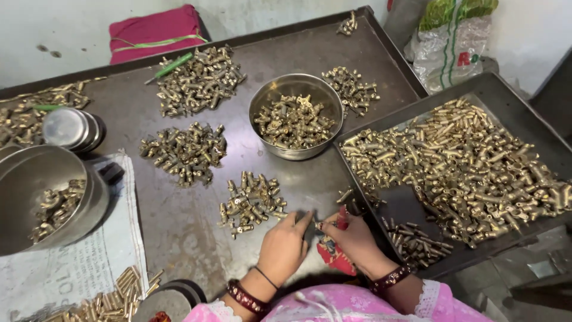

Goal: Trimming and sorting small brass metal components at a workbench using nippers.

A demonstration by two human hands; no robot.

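Note:
My left hand (285,245) rests low on the dark metal table (179,220), fingertips pinched around a small brass fitting just right of a small pile of brass fittings (250,201). Touching it on the right, my right hand (351,237) grips a red-handled tool (341,219) over a red patterned cloth (333,256). Both wrists wear dark red bangles.
A steel bowl of brass fittings (296,116) stands mid-table. More piles (199,80) (185,152) (353,88) lie around it. A tilted tray (506,95) heaped with brass parts is right. Another steel bowl (42,197) and stacked lids (68,128) sit left on a white sack (83,268).

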